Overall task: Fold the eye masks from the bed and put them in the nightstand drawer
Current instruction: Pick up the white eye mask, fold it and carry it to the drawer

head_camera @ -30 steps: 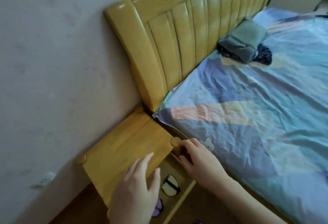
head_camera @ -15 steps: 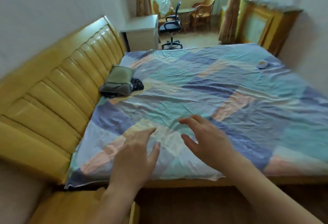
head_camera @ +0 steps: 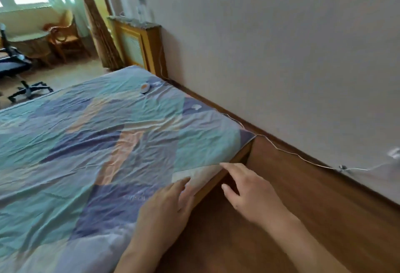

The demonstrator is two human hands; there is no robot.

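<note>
A small round eye mask (head_camera: 144,87) with an orange and white face lies far off on the bed (head_camera: 86,142), near its far right corner. The bed has a patchwork sheet of blue, teal and peach. My left hand (head_camera: 166,205) hovers over the near edge of the bed, fingers apart and empty. My right hand (head_camera: 249,192) is beside it, out over the wooden floor past the bed's corner, also empty with fingers spread. The nightstand and its drawer are out of view.
A white wall (head_camera: 281,56) runs along the right, with a thin white cable (head_camera: 303,155) trailing along the skirting. A wooden radiator cover (head_camera: 138,45), curtains, a wooden chair (head_camera: 62,36) and an office chair base (head_camera: 28,90) stand beyond the bed.
The view has swung right, from the nightstand drawer, across the headboard and bed, to the bed's foot corner. Both hands left the drawer and now hover empty at the bed's edge.
</note>
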